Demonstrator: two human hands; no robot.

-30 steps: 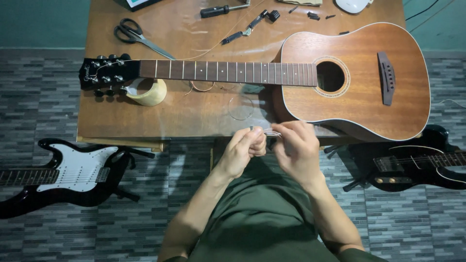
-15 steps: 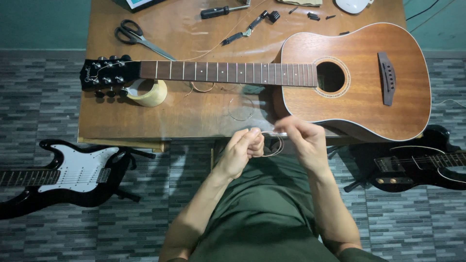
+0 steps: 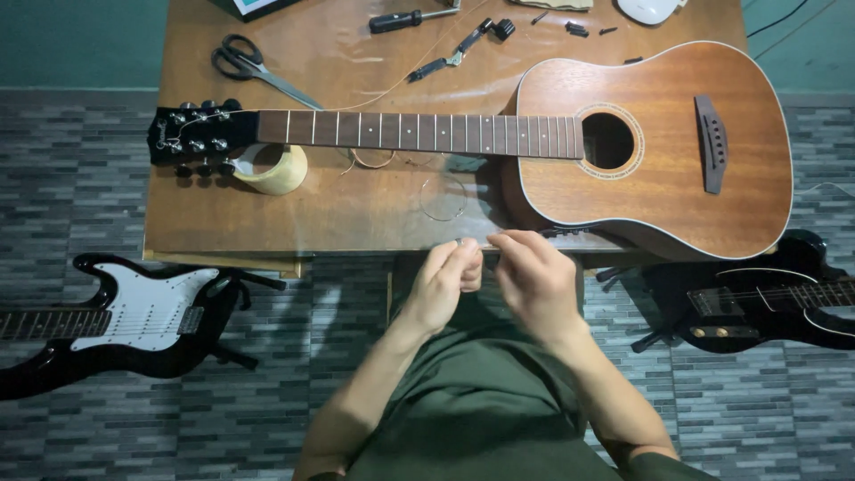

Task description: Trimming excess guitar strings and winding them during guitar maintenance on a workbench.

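While a half-second ago a small wire loop hung open between the fingertips, both hands now pinch that guitar string (image 3: 478,247) drawn short and nearly straight: left hand (image 3: 443,285) and right hand (image 3: 534,278) almost touch, so the coil seems pulled out. Just beyond the fingers runs the table (image 3: 223,227) edge, the acoustic guitar (image 3: 659,151) behind; open room lies toward the lap.

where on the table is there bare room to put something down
Bare wood lies on the table below the guitar neck, between the pale curved piece and the coiled string. The far edge is crowded with scissors, a screwdriver and small parts.
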